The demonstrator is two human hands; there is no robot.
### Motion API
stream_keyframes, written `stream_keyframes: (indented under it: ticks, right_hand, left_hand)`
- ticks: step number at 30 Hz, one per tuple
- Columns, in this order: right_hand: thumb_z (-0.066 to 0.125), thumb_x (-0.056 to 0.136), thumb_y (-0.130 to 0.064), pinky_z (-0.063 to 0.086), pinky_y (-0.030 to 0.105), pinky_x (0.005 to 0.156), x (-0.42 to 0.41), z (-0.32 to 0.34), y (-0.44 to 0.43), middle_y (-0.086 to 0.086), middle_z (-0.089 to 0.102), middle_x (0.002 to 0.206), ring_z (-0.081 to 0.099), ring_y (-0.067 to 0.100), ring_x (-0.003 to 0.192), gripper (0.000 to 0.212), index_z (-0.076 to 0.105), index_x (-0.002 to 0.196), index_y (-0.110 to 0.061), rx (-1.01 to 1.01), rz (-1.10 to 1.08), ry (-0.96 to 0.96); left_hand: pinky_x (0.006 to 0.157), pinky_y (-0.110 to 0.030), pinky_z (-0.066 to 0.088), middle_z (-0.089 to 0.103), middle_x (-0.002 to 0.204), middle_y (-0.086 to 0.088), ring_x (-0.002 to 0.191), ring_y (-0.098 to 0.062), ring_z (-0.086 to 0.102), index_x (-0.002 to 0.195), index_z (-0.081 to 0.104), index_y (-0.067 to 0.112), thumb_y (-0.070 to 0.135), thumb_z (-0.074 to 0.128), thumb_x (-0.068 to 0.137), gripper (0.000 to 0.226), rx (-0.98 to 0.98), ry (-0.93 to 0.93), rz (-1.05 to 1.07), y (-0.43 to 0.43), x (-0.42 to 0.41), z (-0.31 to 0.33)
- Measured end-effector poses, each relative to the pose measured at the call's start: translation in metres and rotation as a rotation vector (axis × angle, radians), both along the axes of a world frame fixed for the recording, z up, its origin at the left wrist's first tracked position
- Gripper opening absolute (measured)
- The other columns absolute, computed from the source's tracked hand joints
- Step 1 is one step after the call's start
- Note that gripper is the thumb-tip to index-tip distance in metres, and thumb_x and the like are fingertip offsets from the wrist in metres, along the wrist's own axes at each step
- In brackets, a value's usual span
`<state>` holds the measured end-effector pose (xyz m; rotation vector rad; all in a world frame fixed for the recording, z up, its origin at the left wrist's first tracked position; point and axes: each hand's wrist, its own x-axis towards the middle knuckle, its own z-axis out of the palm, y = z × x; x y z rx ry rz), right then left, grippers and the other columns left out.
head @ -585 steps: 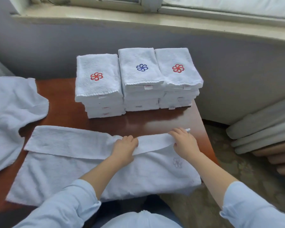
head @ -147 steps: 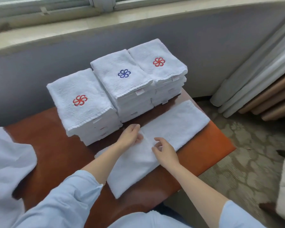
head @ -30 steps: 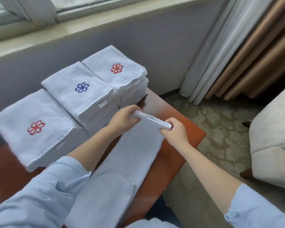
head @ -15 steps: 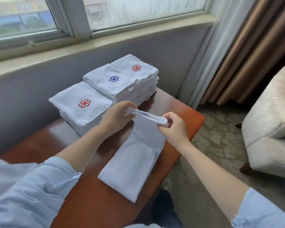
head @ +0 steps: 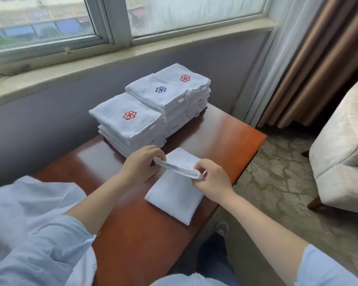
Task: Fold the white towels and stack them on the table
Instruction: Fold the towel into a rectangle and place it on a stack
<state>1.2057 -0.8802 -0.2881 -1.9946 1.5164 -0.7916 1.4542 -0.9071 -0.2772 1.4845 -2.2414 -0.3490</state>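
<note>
A folded white towel (head: 175, 195) lies on the brown wooden table (head: 232, 137), its far end lifted and doubled back toward me. My left hand (head: 140, 165) pinches the left corner of that raised edge. My right hand (head: 212, 179) pinches the right corner. Behind them stand three stacks of folded white towels: one with a red flower emblem (head: 128, 118) on the left, one with a blue emblem (head: 160, 90) in the middle, one with a red emblem (head: 185, 79) on the right.
A windowsill and grey wall (head: 50, 112) run behind the table. Curtains (head: 302, 65) hang at the right, with a beige armchair (head: 343, 153) on patterned carpet. Loose white cloth (head: 29, 223) lies at the table's left end beside my sleeve.
Both hands have brought the towel's far end back toward me, so the towel on the table looks shorter. The view has tilted up and now shows the window.
</note>
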Motion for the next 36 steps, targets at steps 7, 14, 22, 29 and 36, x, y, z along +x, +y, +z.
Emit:
stream_keyframes:
  ticks: [7, 14, 22, 29, 36]
  right_hand:
    - [0.06, 0.076, -0.007, 0.042, 0.03, 0.061, 0.01, -0.035, 0.027, -0.006, 0.058, 0.084, 0.051, 0.015, 0.079, 0.013, 0.057, 0.081, -0.019, 0.07, 0.125, 0.173]
    - [0.061, 0.077, -0.008, 0.04, 0.027, 0.069, 0.012, -0.059, 0.034, -0.01, 0.053, 0.085, 0.048, 0.013, 0.084, 0.017, 0.061, 0.088, -0.02, 0.073, 0.239, 0.325]
    - [0.057, 0.083, -0.013, 0.031, 0.023, 0.081, 0.007, -0.082, 0.035, -0.009, 0.056, 0.095, 0.048, 0.014, 0.098, 0.025, 0.069, 0.101, -0.026, 0.165, 0.397, 0.44]
    - [0.054, 0.083, -0.026, 0.047, 0.025, 0.083, 0.0, -0.078, 0.017, -0.016, 0.063, 0.095, 0.054, 0.001, 0.093, 0.023, 0.07, 0.098, -0.033, 0.479, 0.26, 0.226]
    - [0.059, 0.087, -0.028, 0.035, 0.032, 0.104, -0.007, -0.076, -0.019, -0.009, 0.045, 0.142, 0.036, 0.013, 0.134, 0.05, 0.05, 0.136, -0.028, 0.304, 0.006, 0.293]
  left_hand:
    - [0.062, -0.036, 0.05, 0.055, 0.09, 0.009, 0.083, -0.017, 0.055, 0.081, 0.064, 0.022, 0.003, 0.074, 0.071, 0.023, 0.071, -0.107, -0.055, 0.031, 0.01, -0.037]
    - [0.063, -0.034, 0.045, 0.059, 0.096, 0.001, 0.09, -0.023, 0.055, 0.088, 0.065, 0.017, -0.004, 0.066, 0.07, 0.028, 0.111, -0.266, -0.069, 0.043, 0.014, -0.063]
    - [0.069, -0.037, 0.047, 0.061, 0.099, -0.001, 0.092, -0.025, 0.057, 0.093, 0.068, 0.017, -0.007, 0.062, 0.066, 0.037, 0.186, -0.354, -0.081, 0.045, 0.01, -0.083]
    - [0.078, -0.033, 0.047, 0.065, 0.102, 0.009, 0.1, -0.017, 0.056, 0.098, 0.071, 0.024, -0.006, 0.046, 0.072, 0.047, 0.264, -0.331, -0.056, 0.036, 0.011, -0.087]
    - [0.086, -0.035, 0.047, 0.061, 0.12, -0.002, 0.114, -0.026, 0.055, 0.118, 0.064, 0.017, 0.008, 0.061, 0.072, 0.047, 0.144, -0.217, -0.089, 0.003, -0.028, -0.08]
